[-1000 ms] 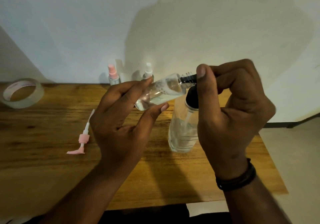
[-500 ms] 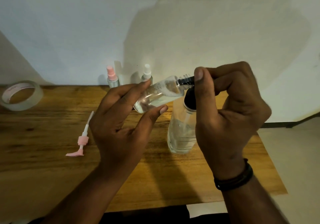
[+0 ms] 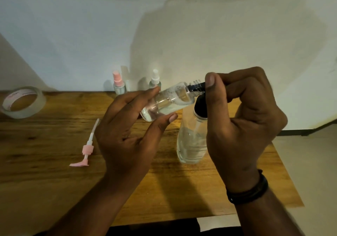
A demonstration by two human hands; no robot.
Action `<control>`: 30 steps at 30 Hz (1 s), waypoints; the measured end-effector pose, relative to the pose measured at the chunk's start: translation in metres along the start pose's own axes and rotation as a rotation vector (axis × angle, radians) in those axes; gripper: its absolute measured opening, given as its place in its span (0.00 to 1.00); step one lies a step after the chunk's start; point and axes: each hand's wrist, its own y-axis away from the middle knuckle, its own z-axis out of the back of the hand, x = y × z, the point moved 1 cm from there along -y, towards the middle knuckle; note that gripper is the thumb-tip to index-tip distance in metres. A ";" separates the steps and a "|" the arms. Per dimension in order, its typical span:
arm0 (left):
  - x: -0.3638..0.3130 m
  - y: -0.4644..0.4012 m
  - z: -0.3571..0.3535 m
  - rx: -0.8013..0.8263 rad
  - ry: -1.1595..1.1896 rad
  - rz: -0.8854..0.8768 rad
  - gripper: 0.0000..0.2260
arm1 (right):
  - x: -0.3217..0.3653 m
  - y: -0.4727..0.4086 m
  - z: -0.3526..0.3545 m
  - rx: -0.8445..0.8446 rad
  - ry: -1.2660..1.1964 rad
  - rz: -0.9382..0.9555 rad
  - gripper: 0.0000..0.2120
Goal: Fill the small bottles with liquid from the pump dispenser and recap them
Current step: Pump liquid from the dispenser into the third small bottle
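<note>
Holding a small clear bottle (image 3: 165,103) tilted, neck to the right, above the wooden surface (image 3: 54,144).

The left hand (image 3: 127,135) has a loose grip, fingertips and thumb curled round the bottle's lower body; liquid pools inside. The right hand (image 3: 242,119) has a tight grip on the black pump nozzle (image 3: 197,87), thumb and fingers pinching it at the bottle's neck. The pump dispenser bottle (image 3: 191,144) stands below. A pink pump head (image 3: 85,152) lies to the left, near a tape roll (image 3: 22,101). Two spray bottles (image 3: 119,85) stand against the pale wall (image 3: 73,35).
</note>
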 end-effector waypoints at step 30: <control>0.000 0.000 -0.003 0.006 0.074 -0.009 0.20 | -0.003 -0.003 0.002 -0.019 0.012 0.015 0.11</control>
